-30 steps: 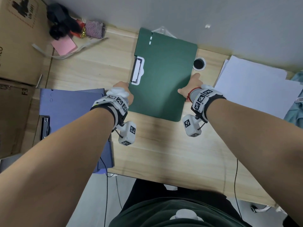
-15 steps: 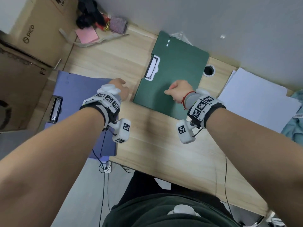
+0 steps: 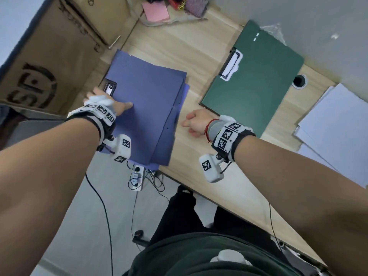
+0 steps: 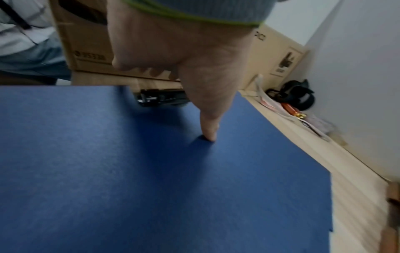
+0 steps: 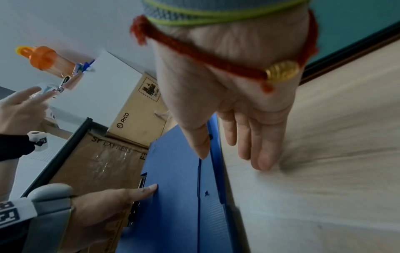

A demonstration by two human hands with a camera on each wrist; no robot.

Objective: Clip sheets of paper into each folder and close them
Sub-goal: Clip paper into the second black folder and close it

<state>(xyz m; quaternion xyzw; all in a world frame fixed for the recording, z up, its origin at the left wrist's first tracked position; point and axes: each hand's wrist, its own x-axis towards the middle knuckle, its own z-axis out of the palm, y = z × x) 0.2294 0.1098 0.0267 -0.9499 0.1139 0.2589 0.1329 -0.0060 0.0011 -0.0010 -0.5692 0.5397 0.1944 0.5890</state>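
Right hand point(image 3: 196, 122): found nearest, fingers extended flat on the pale wooden desk point(image 3: 209, 156) just beside the blue folder's edge, grasping nothing; judged poised to square or lift that edge. Left hand point(image 3: 111, 104): thumb tip point(image 4: 208, 135) pressed onto the cover of the matte blue plastic folder point(image 3: 147, 108), remaining fingers stretched past its far edge, nothing gripped; likely pinning the stack so it would not slide off the desk corner it overhung. Black metal clip point(image 3: 110, 89): seen at the blue folder's left edge, partly hidden by the hand. Dark green clipboard folder with white clip point(image 3: 256, 80): lying shut farther right, well apart, presumably finished. Loose white paper sheets point(image 3: 336, 124): stacked at the far right, within reach for clipping. Brown cardboard boxes point(image 3: 45, 62): stood beyond the desk's left end.
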